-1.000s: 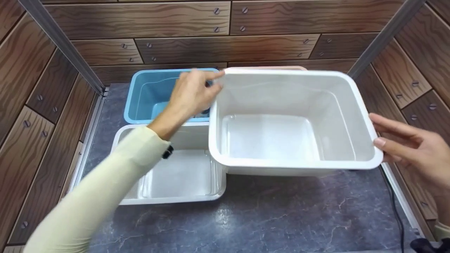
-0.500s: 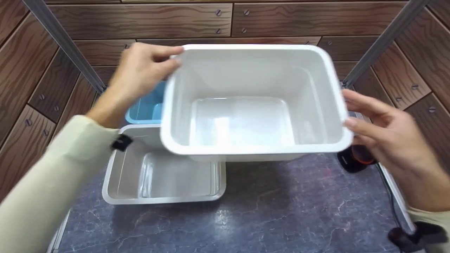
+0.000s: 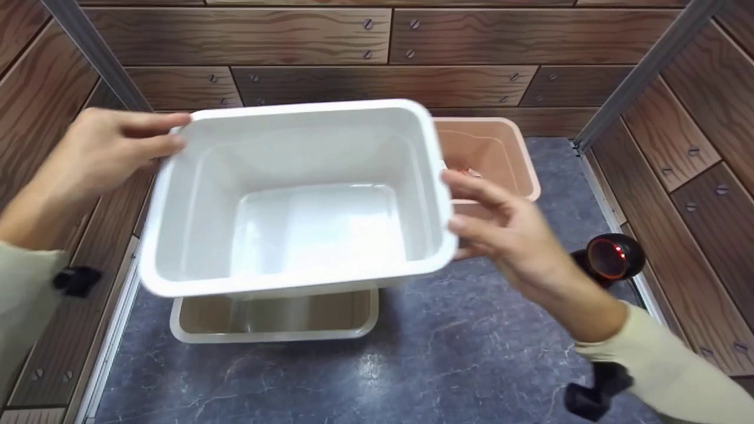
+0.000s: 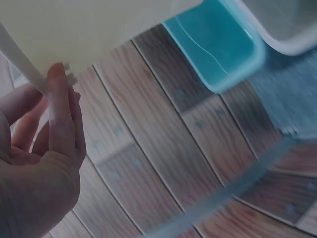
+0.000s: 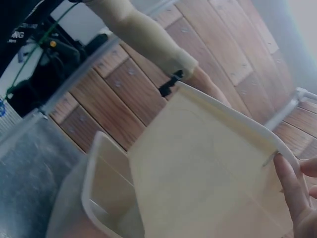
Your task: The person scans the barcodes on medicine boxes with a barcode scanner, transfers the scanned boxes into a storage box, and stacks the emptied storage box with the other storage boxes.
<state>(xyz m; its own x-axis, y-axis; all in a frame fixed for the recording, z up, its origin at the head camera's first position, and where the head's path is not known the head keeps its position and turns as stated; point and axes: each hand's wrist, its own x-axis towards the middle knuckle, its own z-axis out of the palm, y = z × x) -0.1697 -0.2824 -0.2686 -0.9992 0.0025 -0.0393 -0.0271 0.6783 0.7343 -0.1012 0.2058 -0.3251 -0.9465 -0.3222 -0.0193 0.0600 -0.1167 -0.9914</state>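
Observation:
A white plastic bin (image 3: 312, 153), its inside bare, is held up in the air between both hands. My left hand (image 3: 97, 147) pinches the rim at its far left corner; in the left wrist view, that hand (image 4: 47, 144) has fingers and thumb either side of the rim. At the right side, my right hand (image 3: 509, 232) grips the rim, thumb over the edge and fingers against the outer wall. Beneath the raised bin, a second white bin (image 3: 277, 337) stands on the grey surface, mostly hidden in the head view.
A pink bin (image 3: 512, 147) with something small inside stands at the back, right of centre. Only the left wrist view shows a blue bin (image 4: 218, 44). A black device (image 3: 615, 256) with a red-lit ring stands near the right wall. Wood-patterned walls (image 3: 318, 35) enclose the surface.
Both hands have carried the white bin leftward, up and then lower, over the second white bin. The pink bin and black device are now uncovered; the blue bin has become hidden from the head view.

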